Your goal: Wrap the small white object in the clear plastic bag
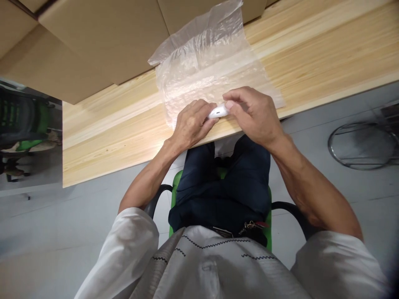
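Note:
A small white rounded object [220,111] with a dark oval slot on its side is held near the table's front edge; I cannot make out its exact kind. My left hand [193,121] pinches its left end between thumb and fingers. At the other end, the thumb and fingers of my right hand [254,114] close on it. Clear plastic film [205,62], wrinkled and shiny, lies flat under and beyond both hands. Its far edge rises against the cardboard boxes.
Large cardboard boxes [93,45] stand at the back left of the wooden table [327,45]. A round metal-framed stool [363,145] is on the floor to the right. Below me is a green chair [175,195] with black armrests. Another chair [28,112] stands at far left.

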`<state>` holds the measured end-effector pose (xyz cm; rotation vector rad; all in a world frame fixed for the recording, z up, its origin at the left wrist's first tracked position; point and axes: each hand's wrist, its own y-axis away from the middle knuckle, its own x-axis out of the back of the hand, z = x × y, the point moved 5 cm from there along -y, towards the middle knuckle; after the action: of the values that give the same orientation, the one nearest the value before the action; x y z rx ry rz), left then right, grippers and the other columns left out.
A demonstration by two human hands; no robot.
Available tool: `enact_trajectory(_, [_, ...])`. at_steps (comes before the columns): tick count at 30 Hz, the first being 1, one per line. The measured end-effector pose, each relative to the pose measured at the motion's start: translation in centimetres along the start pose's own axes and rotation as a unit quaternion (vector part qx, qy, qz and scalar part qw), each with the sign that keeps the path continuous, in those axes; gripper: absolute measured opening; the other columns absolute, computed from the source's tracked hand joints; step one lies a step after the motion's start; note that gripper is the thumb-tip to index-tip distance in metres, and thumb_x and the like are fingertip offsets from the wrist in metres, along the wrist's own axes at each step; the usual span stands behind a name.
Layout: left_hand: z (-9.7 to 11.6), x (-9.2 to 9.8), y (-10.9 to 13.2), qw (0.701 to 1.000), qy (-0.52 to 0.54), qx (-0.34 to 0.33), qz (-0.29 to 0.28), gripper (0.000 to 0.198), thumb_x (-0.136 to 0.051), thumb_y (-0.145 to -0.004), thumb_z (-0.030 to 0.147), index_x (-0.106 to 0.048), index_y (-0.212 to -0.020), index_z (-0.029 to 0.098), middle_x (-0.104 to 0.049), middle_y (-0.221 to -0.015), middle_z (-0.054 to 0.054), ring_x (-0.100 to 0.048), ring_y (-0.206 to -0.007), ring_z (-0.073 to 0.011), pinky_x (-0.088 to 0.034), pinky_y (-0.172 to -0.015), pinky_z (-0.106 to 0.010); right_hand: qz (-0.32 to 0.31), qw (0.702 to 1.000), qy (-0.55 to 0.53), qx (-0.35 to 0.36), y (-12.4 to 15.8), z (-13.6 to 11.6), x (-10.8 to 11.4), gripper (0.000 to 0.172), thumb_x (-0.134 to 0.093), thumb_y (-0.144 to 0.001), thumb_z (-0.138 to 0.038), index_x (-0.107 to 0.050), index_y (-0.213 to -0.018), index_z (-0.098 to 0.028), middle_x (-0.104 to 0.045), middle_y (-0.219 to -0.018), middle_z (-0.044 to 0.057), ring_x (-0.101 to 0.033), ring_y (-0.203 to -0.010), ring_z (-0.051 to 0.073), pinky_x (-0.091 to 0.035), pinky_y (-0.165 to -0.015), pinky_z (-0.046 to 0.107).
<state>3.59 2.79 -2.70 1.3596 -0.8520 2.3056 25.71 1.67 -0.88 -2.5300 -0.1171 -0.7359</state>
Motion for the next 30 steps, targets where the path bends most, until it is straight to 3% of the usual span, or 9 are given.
enact_trajectory(2, [-0.1,-0.1,-0.1,1.000,0.008,-0.008,0.001,0.073,-0.032,-0.126,0.083,-0.078,-0.153,0.034,-0.086,-0.129,-0.011,-0.075,-0.125,-0.0364,-0.060,-0.108,-0.060,-0.030,0.999,0.016,0.029,0.3,-0.6,-0.4,0.034,-0.064,-0.120,-0.055,-0.085,-0.132,-0.032,-0.091,-0.135,0.010,-0.081,-0.130,0.041,-0.065,-0.119,0.063])
enact_trajectory(6, [0.0,-0.2,-0.2,1.000,0.007,-0.021,0.004,0.070,-0.033,-0.126,0.083,-0.079,-0.151,0.037,-0.087,-0.125,-0.009,-0.072,-0.118,-0.0353,-0.060,-0.104,-0.063,-0.067,0.997,0.034,0.033,0.6,-0.5,-0.7,0.035,-0.063,-0.121,-0.055,-0.086,-0.134,-0.031,-0.090,-0.133,0.010,-0.079,-0.129,0.041,-0.062,-0.120,0.063])
enact_trajectory(10, [0.3,0.2,-0.2,1.000,-0.010,-0.005,0.010,0.070,-0.037,-0.128,0.080,-0.080,-0.148,0.029,-0.086,-0.128,-0.011,-0.078,-0.120,-0.0349,-0.063,-0.106,-0.060,-0.040,0.999,0.024,0.013,0.4,-0.2,-0.4,0.040,-0.051,-0.127,-0.053,-0.085,-0.132,-0.033,-0.089,-0.130,0.010,-0.078,-0.128,0.039,-0.060,-0.122,0.061])
enact_trajectory(14, [0.5,0.4,-0.2,1.000,-0.014,-0.011,0.012,0.068,-0.039,-0.128,0.080,-0.081,-0.143,0.029,-0.085,-0.124,-0.010,-0.078,-0.118,-0.0327,-0.064,-0.105,-0.056,-0.039,0.998,0.028,0.027,0.3,-0.1,-0.9,0.042,-0.053,-0.126,-0.059,-0.084,-0.128,-0.031,-0.089,-0.125,0.011,-0.078,-0.125,0.039,-0.061,-0.119,0.060])
enact_trajectory(18, [0.3,0.4,-0.2,1.000,-0.009,-0.008,0.002,0.065,-0.042,-0.128,0.078,-0.080,-0.149,0.030,-0.084,-0.131,-0.012,-0.079,-0.127,-0.0366,-0.063,-0.110,-0.059,-0.019,0.999,0.046,-0.011,0.3,0.4,-0.5,0.051,-0.041,-0.127,-0.057,-0.085,-0.128,-0.032,-0.088,-0.128,0.013,-0.079,-0.125,0.043,-0.060,-0.120,0.069])
enact_trajectory(21, [0.3,0.4,-0.2,1.000,-0.003,0.000,-0.008,0.063,-0.044,-0.128,0.077,-0.079,-0.151,0.031,-0.084,-0.134,-0.013,-0.078,-0.131,-0.0379,-0.062,-0.112,-0.060,0.021,0.999,0.049,0.007,0.5,-0.5,0.1,0.045,-0.043,-0.127,-0.055,-0.084,-0.134,-0.037,-0.088,-0.141,0.012,-0.078,-0.135,0.043,-0.059,-0.126,0.069])
enact_trajectory(24, [0.5,0.5,-0.3,1.000,-0.007,-0.001,-0.005,0.063,-0.042,-0.128,0.078,-0.080,-0.145,0.032,-0.084,-0.128,-0.011,-0.078,-0.123,-0.0350,-0.062,-0.108,-0.058,0.016,0.998,0.050,0.043,0.6,-1.5,-0.5,0.039,-0.049,-0.126,-0.050,-0.082,-0.138,-0.034,-0.087,-0.152,0.011,-0.076,-0.145,0.042,-0.056,-0.132,0.070])
enact_trajectory(27, [0.6,0.7,-0.4,1.000,-0.009,-0.007,0.005,0.068,-0.039,-0.127,0.081,-0.081,-0.142,0.030,-0.084,-0.124,-0.011,-0.077,-0.118,-0.0340,-0.062,-0.105,-0.058,-0.011,0.998,0.052,0.023,0.6,-0.8,-1.1,0.039,-0.046,-0.126,-0.044,-0.083,-0.134,-0.033,-0.088,-0.146,0.012,-0.077,-0.141,0.043,-0.057,-0.130,0.073])
enact_trajectory(30, [0.6,0.7,-0.4,1.000,-0.004,-0.001,-0.005,0.070,-0.039,-0.126,0.083,-0.080,-0.148,0.030,-0.084,-0.129,-0.012,-0.078,-0.125,-0.0363,-0.062,-0.109,-0.058,0.031,0.997,0.062,0.014,0.8,0.3,-0.5,0.040,-0.045,-0.125,-0.039,-0.082,-0.137,-0.033,-0.087,-0.146,0.014,-0.078,-0.138,0.042,-0.060,-0.128,0.071])
